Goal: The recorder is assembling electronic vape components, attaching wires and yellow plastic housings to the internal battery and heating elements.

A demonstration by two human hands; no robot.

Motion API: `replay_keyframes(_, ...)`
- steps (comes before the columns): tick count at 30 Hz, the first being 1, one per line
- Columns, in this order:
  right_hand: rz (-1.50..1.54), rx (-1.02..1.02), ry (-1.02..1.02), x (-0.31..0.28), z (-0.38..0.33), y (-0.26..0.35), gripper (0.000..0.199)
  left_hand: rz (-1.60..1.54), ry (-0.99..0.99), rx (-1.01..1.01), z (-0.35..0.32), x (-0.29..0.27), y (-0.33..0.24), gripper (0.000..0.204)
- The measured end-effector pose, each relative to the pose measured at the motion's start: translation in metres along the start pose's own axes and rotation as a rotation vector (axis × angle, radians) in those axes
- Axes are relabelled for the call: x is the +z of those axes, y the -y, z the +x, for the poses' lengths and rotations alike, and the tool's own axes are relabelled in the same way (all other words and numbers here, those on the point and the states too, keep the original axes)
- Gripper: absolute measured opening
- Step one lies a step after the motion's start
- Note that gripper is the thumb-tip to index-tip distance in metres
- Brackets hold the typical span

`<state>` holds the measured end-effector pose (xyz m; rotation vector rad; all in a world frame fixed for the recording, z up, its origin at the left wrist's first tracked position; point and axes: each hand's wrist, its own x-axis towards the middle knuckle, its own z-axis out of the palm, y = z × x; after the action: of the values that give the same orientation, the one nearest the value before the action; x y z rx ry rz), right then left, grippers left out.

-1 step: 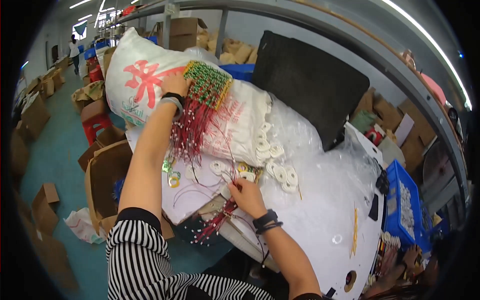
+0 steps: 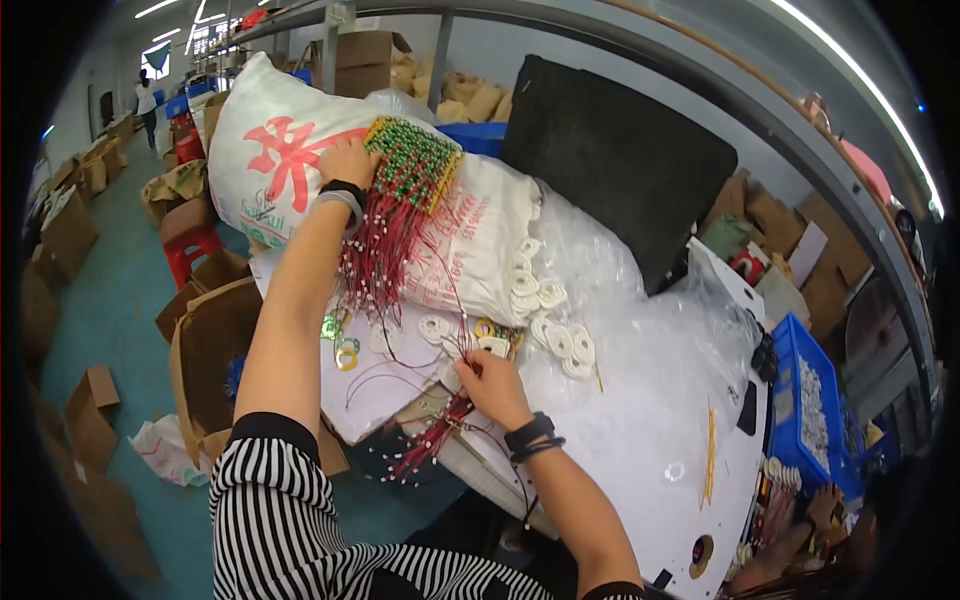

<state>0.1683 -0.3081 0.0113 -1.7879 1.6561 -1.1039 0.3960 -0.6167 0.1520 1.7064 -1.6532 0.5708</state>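
A panel of small green circuit boards [image 2: 415,155] with yellow edges lies on a stuffed white sack [image 2: 265,110]. Many thin red wires [image 2: 385,250] with white plug ends hang from it toward me. My left hand [image 2: 347,163] is closed at the panel's left edge, its fingertips partly hidden. Lower down, my right hand [image 2: 495,388] pinches a bundle of red wires, whose loose ends [image 2: 430,445] fan out below it over the table's near edge. Beside that hand lie white oval pieces [image 2: 565,342] and yellow ring-shaped boards [image 2: 346,356].
Clear plastic bags [image 2: 640,340] cover part of the white table [image 2: 640,480]. Behind stands a black panel [image 2: 620,160] under a metal shelf frame. A blue bin [image 2: 790,400] of small white parts is at right, near another person's hand [image 2: 825,505]. Cardboard boxes [image 2: 215,350] stand left.
The view has shifted very slightly. Both my hands keep their places on the panel and the wires. At the lower right, the other person's hand has moved and shows more clearly.
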Motion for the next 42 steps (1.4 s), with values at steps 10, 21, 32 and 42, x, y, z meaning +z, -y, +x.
replay_keyframes(10, 0.055, 0.037, 0.065, 0.004, -0.011, 0.004, 0.029, -0.270, -0.138, 0.079, -0.044, -0.040, -0.002, 0.037)
replay_keyframes(21, 0.067, 0.083, 0.075, 0.000, -0.006, 0.004, 0.035, -0.553, 0.459, 1.229, -0.162, -0.103, -0.054, 0.013)
replay_keyframes(32, 0.063, -0.044, -0.129, 0.001, 0.006, -0.004, 0.023, -0.746, 0.531, 1.002, -0.169, -0.099, -0.047, 0.028)
replay_keyframes(42, 0.712, 0.113, -0.012, 0.020, 0.048, 0.020, 0.021, -0.921, 0.700, 0.688, -0.162, -0.091, -0.042, 0.037)
